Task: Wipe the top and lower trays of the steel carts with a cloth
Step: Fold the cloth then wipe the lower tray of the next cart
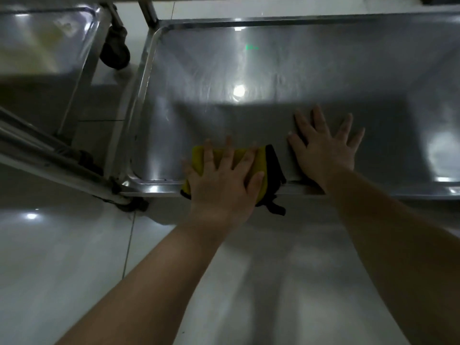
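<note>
A steel cart's low tray [286, 66] fills the upper middle and right of the view. A yellow cloth with a black edge [263, 165] lies over the tray's near rim, partly hanging outside it. My left hand [221, 180] presses flat on the cloth with fingers spread, covering most of it. My right hand [323, 145] rests flat and spread on the bare tray surface just right of the cloth, holding nothing.
A second steel cart's tray [44, 46] is at the upper left, with a black caster wheel [115, 52] between the two carts. Steel frame tubes [49, 155] run diagonally at the left. Glossy pale floor tiles [62, 257] lie below.
</note>
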Available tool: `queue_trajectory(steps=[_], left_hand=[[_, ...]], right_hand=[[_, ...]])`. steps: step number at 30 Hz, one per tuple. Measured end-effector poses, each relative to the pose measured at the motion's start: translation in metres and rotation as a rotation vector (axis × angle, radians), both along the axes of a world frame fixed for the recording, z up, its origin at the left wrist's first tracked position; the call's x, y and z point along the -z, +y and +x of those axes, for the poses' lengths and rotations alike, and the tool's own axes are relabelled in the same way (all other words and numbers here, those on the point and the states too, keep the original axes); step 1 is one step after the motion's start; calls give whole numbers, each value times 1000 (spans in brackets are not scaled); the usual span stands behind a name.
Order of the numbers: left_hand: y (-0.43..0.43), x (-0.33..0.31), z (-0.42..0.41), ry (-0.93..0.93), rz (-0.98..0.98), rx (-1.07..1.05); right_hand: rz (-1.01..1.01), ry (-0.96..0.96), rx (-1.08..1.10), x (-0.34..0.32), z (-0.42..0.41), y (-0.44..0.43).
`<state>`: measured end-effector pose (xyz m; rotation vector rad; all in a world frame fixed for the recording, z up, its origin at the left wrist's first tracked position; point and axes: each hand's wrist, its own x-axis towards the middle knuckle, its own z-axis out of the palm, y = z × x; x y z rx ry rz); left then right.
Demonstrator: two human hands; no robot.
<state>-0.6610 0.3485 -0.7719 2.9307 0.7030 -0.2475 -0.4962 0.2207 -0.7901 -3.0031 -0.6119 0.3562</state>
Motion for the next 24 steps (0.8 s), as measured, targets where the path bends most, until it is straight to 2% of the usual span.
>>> queue_trajectory(steps=[3, 10, 12, 14, 18, 21, 24], left_hand=[[17, 2, 44, -4, -65, 9], [72, 4, 158, -32, -72, 47], [64, 2, 144, -21, -99, 47], [43, 5, 95, -35, -80, 69], [7, 9, -10, -191, 49, 83], [22, 9, 26, -57, -8, 35], [50, 9, 102, -55, -59, 4]], right_hand=[[-13, -4, 5, 2, -1, 1], [-21, -44, -28, 4, 1, 6], [-16, -38, -28, 4, 2, 5], [1, -34, -20, 5, 1, 3], [24, -46, -29, 6, -2, 2], [22, -49, -26, 8, -4, 3], [10, -52, -25, 8, -3, 5]])
